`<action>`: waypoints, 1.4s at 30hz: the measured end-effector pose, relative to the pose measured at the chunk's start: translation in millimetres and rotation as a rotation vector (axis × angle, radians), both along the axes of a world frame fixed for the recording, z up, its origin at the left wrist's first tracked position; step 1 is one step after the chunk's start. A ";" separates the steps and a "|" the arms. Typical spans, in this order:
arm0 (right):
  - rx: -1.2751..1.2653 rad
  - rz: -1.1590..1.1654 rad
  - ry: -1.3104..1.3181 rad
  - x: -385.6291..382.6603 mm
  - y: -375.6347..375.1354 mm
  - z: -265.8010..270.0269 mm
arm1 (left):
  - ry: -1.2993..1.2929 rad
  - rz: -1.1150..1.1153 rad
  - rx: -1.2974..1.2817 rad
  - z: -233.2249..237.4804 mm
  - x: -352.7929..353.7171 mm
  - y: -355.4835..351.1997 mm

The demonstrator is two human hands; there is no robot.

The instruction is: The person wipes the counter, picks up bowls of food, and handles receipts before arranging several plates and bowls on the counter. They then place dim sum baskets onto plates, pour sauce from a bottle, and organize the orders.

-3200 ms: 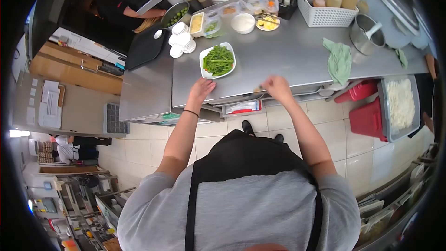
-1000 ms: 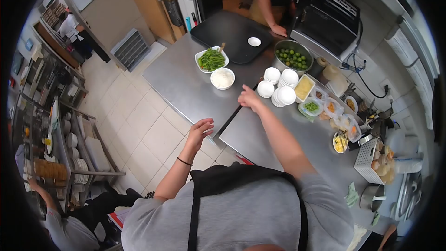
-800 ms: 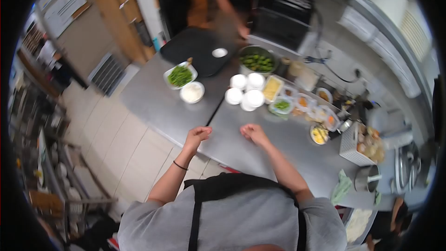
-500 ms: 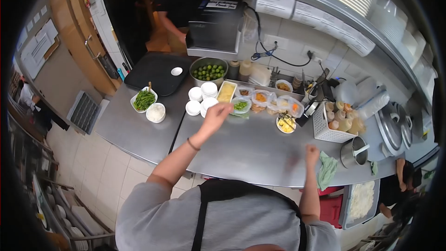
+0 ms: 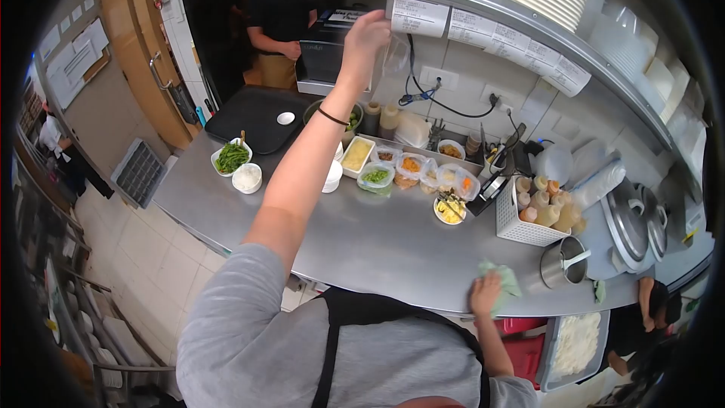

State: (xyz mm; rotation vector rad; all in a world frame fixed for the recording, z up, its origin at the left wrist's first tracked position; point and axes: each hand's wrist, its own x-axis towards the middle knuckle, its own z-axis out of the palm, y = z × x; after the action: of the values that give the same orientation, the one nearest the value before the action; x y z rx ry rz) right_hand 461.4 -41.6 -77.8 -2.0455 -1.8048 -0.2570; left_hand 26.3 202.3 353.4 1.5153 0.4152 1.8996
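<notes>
My left hand [image 5: 367, 39] is raised high beside the left end of the paper slips [image 5: 419, 17] clipped under the shelf edge. Its fingers are curled together, and whether they grip a slip I cannot make out. Low on the right, my right hand [image 5: 485, 294] has its fingers on a green cloth [image 5: 504, 284] near the counter's front edge. Between my arms stand a rectangular tub of yellow food [image 5: 356, 156], small tubs of chopped green [image 5: 375, 176] and orange food [image 5: 411, 165], and a bowl of yellow pieces [image 5: 450, 210]. My left forearm hides part of the white cups [image 5: 332, 177].
Bowls of green vegetables [image 5: 231, 157] and rice [image 5: 247, 177] stand at the left by a black tray [image 5: 257, 117]. On the right are a white basket of bottles [image 5: 532, 227] and a metal pot [image 5: 557, 267]. A person [image 5: 281, 23] stands behind the black machine [image 5: 323, 60].
My left hand has risen from above the small tubs to the slips at the shelf. My right hand has come down onto the green cloth, which has shifted left.
</notes>
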 end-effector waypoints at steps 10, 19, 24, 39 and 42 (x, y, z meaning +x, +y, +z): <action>-0.125 0.970 0.158 -241.3 44.1 40.6 | -0.214 -0.191 -0.080 -1.8 18.5 -18.8; -0.047 0.436 -0.132 -193.9 61.6 50.8 | -0.252 -0.151 -0.118 11.5 18.3 -32.4; -0.069 0.354 0.045 -145.2 63.9 38.2 | -0.277 -0.114 -0.120 12.6 26.1 -23.1; -0.040 0.281 0.099 17.4 -50.7 14.2 | -0.070 -0.003 -0.299 -82.1 1.6 -9.9; -0.025 -0.297 0.014 107.5 -60.7 7.3 | 0.030 0.060 -0.334 -95.2 -31.1 -29.0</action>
State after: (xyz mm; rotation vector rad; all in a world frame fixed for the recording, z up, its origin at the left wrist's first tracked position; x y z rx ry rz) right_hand 568.9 -102.4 -70.5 -2.3242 -1.4983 -0.3030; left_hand -4.7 173.4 258.2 1.3216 0.7585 1.7496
